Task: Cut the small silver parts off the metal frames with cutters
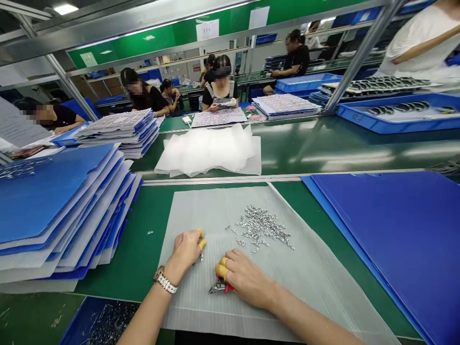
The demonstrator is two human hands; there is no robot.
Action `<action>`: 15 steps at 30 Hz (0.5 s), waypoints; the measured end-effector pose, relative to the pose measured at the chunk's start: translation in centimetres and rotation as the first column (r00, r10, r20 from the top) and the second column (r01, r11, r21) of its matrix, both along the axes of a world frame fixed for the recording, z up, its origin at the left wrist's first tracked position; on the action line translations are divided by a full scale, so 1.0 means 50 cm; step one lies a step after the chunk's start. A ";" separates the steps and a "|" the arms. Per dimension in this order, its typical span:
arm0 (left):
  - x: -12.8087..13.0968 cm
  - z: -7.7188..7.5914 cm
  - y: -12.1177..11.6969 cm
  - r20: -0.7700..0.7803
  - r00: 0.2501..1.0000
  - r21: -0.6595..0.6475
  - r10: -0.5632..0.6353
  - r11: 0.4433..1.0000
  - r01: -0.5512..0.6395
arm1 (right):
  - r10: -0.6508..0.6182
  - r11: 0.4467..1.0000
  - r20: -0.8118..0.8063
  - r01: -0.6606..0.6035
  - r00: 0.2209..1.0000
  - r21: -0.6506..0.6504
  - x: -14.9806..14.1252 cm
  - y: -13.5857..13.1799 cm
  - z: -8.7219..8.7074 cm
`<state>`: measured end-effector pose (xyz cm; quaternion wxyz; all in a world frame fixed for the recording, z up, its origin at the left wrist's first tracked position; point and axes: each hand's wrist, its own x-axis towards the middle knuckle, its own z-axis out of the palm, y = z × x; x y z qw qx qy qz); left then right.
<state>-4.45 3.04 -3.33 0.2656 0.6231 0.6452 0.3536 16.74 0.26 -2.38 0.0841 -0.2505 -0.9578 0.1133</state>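
My left hand [187, 249], with yellow finger cots on thumb and finger, is closed in a pinch over the white sheet [201, 206]. A few small silver metal pieces [198, 259] show at and just below its fingers; their exact shape is too small to tell. Red-handled pliers [218, 286] are gripped in my right hand [244, 278], jaws pointing left and lying close to the sheet. Yellow cots cover fingers of this hand too. Beyond it, a loose heap of similar shiny metal pieces [262, 225] is spread on the sheet.
Blue boards and white sheets form a tall stack [57, 201] at left; blue panels [388, 230] lie at right. White paper sheets [212, 148] rest beyond the table's metal edge. A blue tray of dark thin parts [104, 326] sits low at left. Several people work opposite.
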 end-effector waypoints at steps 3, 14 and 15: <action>-0.009 -0.003 0.000 -0.046 0.999 -0.014 -0.020 1.000 0.020 | -0.014 1.000 -0.032 0.015 0.999 0.026 0.008 0.001 -0.001; -0.021 -0.010 -0.009 -0.133 0.986 0.011 -0.102 0.995 0.104 | -0.351 0.892 -0.075 0.309 0.933 -0.329 0.048 0.017 -0.001; -0.022 -0.011 -0.009 -0.137 0.985 0.002 -0.106 0.994 0.108 | -0.427 0.847 -0.042 0.383 0.903 -0.368 0.048 0.018 0.001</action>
